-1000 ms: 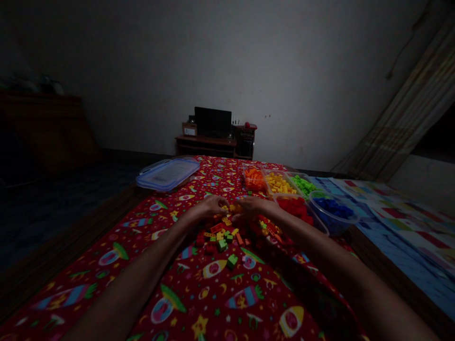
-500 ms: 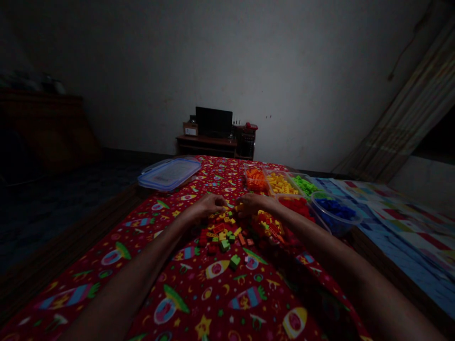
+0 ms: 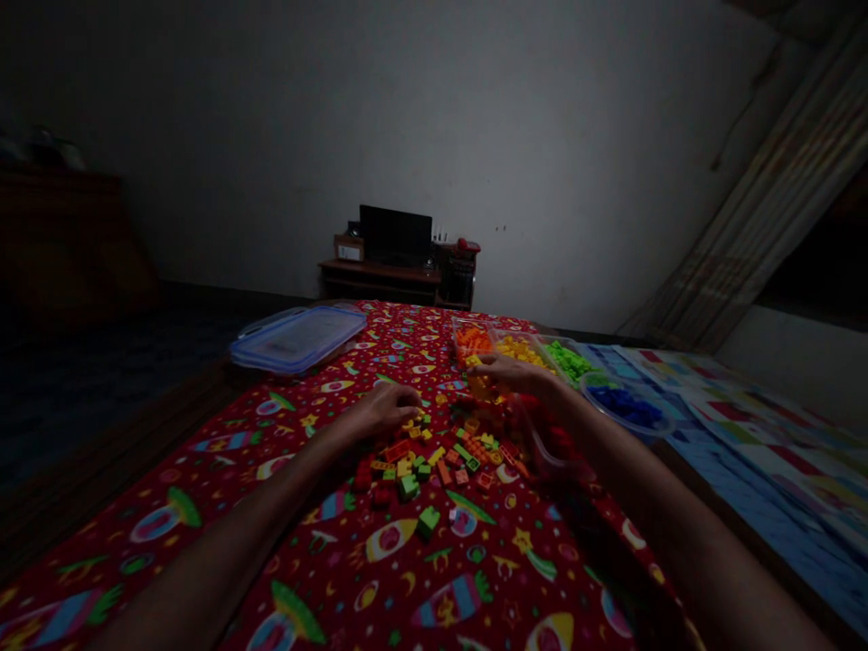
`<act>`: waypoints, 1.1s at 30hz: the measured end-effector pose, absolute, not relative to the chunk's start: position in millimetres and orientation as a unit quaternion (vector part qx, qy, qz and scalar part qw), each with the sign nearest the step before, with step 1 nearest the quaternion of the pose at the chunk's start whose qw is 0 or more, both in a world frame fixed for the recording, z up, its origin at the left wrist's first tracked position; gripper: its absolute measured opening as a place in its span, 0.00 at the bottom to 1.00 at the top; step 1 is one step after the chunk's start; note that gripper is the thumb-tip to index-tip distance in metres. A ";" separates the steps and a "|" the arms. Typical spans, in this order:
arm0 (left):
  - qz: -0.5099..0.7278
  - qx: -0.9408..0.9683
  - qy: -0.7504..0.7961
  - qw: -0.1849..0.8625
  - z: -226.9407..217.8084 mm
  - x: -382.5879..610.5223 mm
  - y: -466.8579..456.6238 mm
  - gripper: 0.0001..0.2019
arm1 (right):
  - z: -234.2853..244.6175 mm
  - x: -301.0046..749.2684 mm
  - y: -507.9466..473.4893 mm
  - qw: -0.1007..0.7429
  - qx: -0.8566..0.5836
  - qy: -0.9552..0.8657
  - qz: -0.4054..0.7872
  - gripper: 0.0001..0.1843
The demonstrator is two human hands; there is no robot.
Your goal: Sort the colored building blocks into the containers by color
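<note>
Loose toy bricks (image 3: 408,488) in red, yellow, green and orange lie in a scattered pile on a red patterned cloth (image 3: 325,561). My left hand (image 3: 388,407) rests at the pile's far left edge, fingers curled in by some small yellow bricks; what they hold, if anything, is hidden. Raised above the far right side of the pile, my right hand (image 3: 510,369) pinches yellow bricks (image 3: 475,362). It is close to the tubs of orange bricks (image 3: 473,340) and yellow bricks (image 3: 521,350). My right forearm partly covers the tub of red bricks (image 3: 556,438).
Green bricks (image 3: 568,360) fill another tub, and blue bricks (image 3: 622,406) a round one at the right edge. Clear lids with blue rims (image 3: 298,339) lie at the far left. Beyond the cloth stands a desk with a monitor (image 3: 395,234).
My right hand has lifted and moved right, away from my left hand, carrying yellow bricks toward the tubs. My left hand stays by the pile. The view has shifted slightly right.
</note>
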State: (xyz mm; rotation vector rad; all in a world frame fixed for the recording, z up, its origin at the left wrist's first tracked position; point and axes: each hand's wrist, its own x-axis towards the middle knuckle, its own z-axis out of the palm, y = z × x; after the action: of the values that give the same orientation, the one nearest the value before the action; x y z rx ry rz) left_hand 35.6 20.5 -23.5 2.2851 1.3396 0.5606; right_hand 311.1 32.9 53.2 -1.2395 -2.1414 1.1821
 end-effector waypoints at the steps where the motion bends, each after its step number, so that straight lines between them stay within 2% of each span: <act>1: 0.200 0.826 0.483 0.212 -23.6 35.7 20.3 0.16 | 53.6 309.9 40.8 0.197 -0.455 -0.757 0.424 0.19; 6: 0.191 0.831 0.484 0.195 -19.0 38.0 16.4 0.15 | 49.2 320.2 60.2 0.188 -0.525 -0.685 0.470 0.11; 10: 0.183 0.825 0.497 0.197 -16.6 39.5 14.9 0.15 | 65.5 343.1 67.2 0.249 -0.527 -0.661 0.473 0.08; 15: 0.177 0.824 0.503 0.190 -17.4 39.4 14.4 0.18 | 87.4 371.5 94.9 0.323 -0.574 -0.643 0.391 0.09; 19: 0.179 0.822 0.505 0.192 -18.2 38.5 13.5 0.18 | 79.9 382.9 124.8 0.344 -0.650 -0.607 0.300 0.09; 22: 0.177 0.818 0.511 0.195 -19.4 37.7 13.3 0.17 | 71.7 383.6 139.5 0.353 -0.683 -0.591 0.243 0.13; 25: 0.182 0.820 0.506 0.195 -20.4 37.6 13.0 0.17 | 69.4 379.4 142.3 0.375 -0.673 -0.601 0.212 0.15; 30: 0.174 0.825 0.505 0.183 -16.9 43.5 10.3 0.14 | 69.7 362.0 127.8 0.399 -0.626 -0.626 0.240 0.10; 33: 0.162 0.823 0.516 0.172 -13.5 48.5 7.6 0.14 | 65.5 342.1 113.1 0.364 -0.567 -0.687 0.272 0.10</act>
State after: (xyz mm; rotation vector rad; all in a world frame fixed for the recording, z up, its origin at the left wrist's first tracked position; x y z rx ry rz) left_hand 48.5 7.6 -13.5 2.3359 1.4659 0.4594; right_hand 342.1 113.1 65.5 -1.4599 -1.7665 0.7001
